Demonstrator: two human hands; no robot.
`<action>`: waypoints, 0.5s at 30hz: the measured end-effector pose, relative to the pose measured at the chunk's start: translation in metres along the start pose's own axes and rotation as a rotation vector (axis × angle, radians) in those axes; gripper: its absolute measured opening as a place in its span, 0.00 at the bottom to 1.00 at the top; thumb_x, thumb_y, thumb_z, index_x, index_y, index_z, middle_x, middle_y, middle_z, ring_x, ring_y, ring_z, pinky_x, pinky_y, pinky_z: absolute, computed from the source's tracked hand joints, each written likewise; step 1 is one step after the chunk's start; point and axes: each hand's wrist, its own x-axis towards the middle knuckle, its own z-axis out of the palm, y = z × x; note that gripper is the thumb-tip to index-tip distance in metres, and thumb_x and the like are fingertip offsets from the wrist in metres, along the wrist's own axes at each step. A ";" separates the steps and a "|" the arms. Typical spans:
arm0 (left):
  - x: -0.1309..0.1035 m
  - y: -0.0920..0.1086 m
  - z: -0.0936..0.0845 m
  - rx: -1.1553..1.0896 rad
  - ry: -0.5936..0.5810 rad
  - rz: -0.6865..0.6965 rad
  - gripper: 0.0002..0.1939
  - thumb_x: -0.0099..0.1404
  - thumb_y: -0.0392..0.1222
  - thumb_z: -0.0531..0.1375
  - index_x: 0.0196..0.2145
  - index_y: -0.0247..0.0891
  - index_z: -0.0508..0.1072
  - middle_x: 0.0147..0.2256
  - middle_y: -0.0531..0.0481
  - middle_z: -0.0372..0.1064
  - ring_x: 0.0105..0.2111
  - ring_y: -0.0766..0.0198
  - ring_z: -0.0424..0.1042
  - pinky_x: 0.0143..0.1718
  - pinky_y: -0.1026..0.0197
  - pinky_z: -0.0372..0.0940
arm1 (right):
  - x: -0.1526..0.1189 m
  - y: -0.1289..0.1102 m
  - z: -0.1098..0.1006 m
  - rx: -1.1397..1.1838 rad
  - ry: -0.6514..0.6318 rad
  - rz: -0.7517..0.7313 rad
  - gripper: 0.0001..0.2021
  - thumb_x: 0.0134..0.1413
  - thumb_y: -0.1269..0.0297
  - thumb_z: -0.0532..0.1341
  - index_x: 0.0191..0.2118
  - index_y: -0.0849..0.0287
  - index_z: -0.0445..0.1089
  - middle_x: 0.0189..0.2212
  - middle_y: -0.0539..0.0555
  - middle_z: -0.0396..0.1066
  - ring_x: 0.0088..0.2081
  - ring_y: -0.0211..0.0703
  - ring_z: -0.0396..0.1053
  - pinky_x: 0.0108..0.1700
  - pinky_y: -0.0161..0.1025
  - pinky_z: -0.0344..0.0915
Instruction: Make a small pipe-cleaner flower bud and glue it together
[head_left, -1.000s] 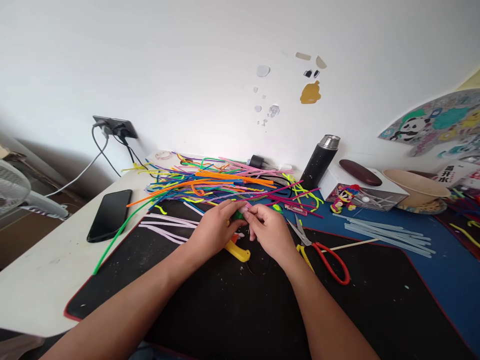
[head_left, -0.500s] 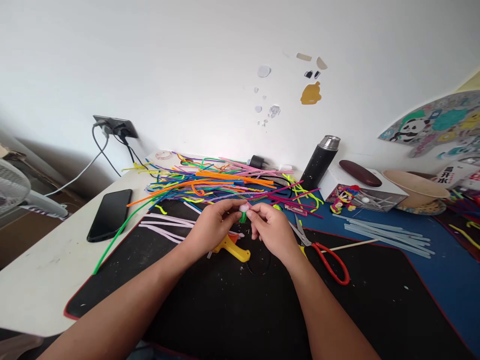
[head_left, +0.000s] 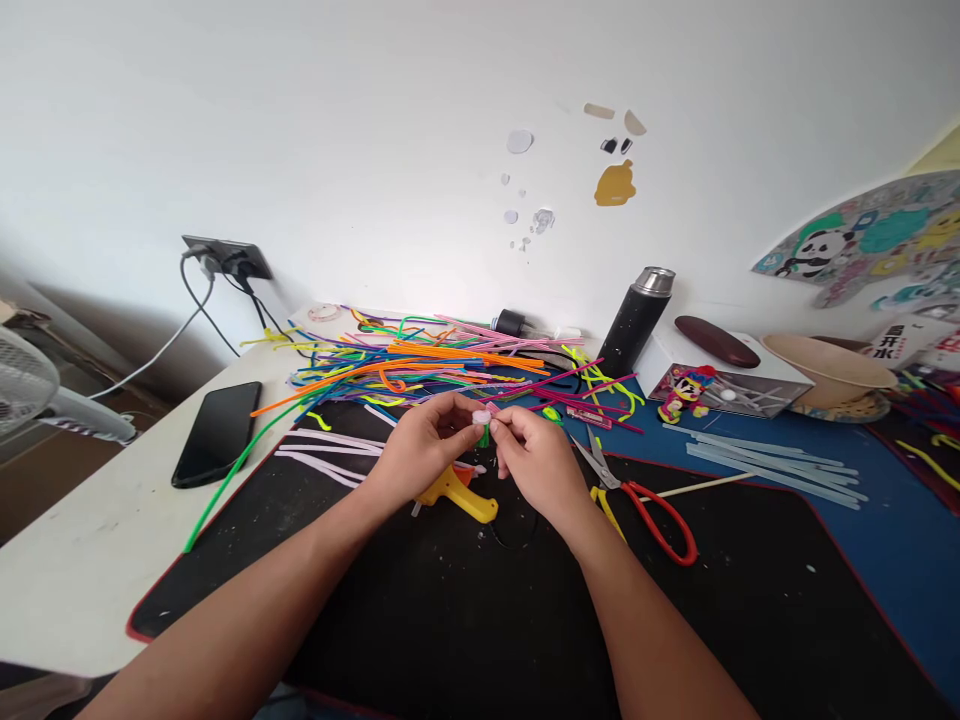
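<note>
Between both sets of fingertips, above the black mat, is a small pipe cleaner piece, white and pink on top with green below. My left hand pinches it from the left. From the other side my right hand closes thumb and fingers on it, covering part of it. Under my left hand lies a yellow glue gun, its front end partly hidden. Pale lilac pipe cleaners lie left of my left hand. Scissors with red handles rest open, right of my right wrist.
A pile of coloured pipe cleaners spreads along the wall. A phone lies at left. At right are a black flask, a small colourful figure, a white box, a bowl and translucent glue sticks.
The view has shifted slightly. Both hands keep hold of the small piece, which has turned a little, with more of its white top showing.
</note>
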 end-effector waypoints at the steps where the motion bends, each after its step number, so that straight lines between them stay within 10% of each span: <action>1: 0.000 0.000 0.000 -0.001 0.007 0.000 0.15 0.66 0.50 0.68 0.43 0.37 0.76 0.39 0.46 0.79 0.39 0.58 0.78 0.43 0.58 0.72 | 0.000 0.001 0.000 0.006 -0.002 -0.004 0.10 0.70 0.61 0.56 0.38 0.54 0.72 0.18 0.44 0.69 0.21 0.41 0.71 0.32 0.36 0.64; 15: 0.003 -0.002 0.000 0.037 0.090 0.028 0.21 0.64 0.60 0.69 0.38 0.37 0.77 0.34 0.48 0.79 0.33 0.59 0.78 0.36 0.60 0.73 | -0.001 0.002 0.006 0.157 -0.135 0.072 0.10 0.70 0.57 0.58 0.48 0.54 0.72 0.25 0.46 0.73 0.23 0.40 0.73 0.30 0.36 0.68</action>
